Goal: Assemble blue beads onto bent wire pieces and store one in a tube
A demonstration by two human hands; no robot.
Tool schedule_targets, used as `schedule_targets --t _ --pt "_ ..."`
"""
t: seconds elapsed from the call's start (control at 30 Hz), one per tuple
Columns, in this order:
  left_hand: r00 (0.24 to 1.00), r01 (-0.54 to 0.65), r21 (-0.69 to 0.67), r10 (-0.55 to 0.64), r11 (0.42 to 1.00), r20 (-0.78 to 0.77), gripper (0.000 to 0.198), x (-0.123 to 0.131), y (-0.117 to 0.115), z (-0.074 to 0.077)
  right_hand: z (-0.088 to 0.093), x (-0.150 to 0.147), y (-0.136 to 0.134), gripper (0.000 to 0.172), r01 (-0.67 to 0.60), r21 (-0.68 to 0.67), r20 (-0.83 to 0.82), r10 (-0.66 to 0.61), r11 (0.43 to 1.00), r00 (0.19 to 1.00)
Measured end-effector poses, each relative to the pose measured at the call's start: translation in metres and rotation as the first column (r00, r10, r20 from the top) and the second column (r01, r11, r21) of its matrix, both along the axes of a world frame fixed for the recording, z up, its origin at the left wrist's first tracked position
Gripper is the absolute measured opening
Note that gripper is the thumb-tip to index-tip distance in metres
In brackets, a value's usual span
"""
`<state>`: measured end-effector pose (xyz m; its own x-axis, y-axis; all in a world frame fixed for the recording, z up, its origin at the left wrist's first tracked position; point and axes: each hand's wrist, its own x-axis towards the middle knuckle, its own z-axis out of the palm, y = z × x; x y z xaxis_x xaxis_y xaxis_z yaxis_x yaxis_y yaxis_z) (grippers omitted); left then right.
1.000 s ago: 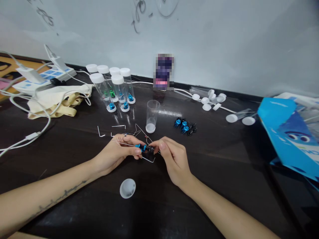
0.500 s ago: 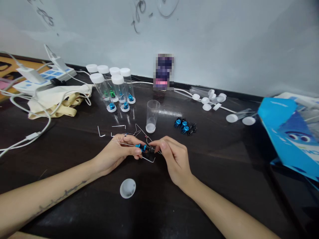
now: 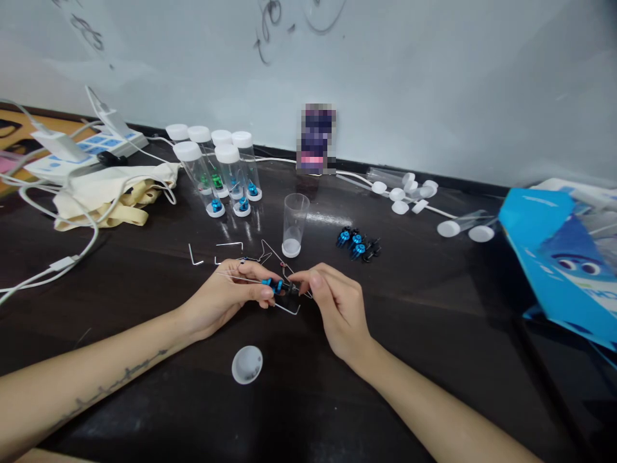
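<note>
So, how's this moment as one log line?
left hand: holds blue-and-black part | right hand: at its black end | beyond: upright clear tube

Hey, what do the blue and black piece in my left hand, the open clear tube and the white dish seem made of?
Blue-and-black piece: the blue looks like anodised metal, bright and shiny; the black could be metal or plastic.
Open clear tube: probably smooth plastic, judging by its see-through wall, though possibly glass.
White dish: likely plastic, opaque, smooth-looking.
</note>
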<state>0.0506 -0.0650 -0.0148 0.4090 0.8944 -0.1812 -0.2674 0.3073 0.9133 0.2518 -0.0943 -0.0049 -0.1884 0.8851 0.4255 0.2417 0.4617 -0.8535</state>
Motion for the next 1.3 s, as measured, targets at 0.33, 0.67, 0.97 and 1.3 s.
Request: schedule_targets --t 0.33,0.67,0.97,1.3 --pt "1.0 -0.002 -0.006 0.002 1.0 -0.005 0.015 -0.0008 -0.0011 0.0012 0.0005 -0.0003 0.0001 0.033 -0.007 -0.002 0.009 0.007 1.0 1.0" --pt "1.0 -0.005 -0.007 0.005 1.0 -0.004 0.015 0.0011 -0.0007 0.0023 -0.0001 -0.0004 0.0001 0.034 -0.005 -0.005 0.014 0.005 1.0 1.0" --pt "1.0 -0.016 -0.007 0.015 1.0 -0.008 0.015 0.0005 -0.0008 0.0016 0.0007 0.0002 -0.0001 0.033 -0.017 -0.011 0.016 0.017 1.0 1.0" --pt "1.0 -0.013 -0.013 0.013 1.0 -0.017 0.015 0.0 -0.0013 0.0024 0.0 0.0003 -0.0004 0.035 -0.021 -0.025 0.038 0.022 0.999 0.999"
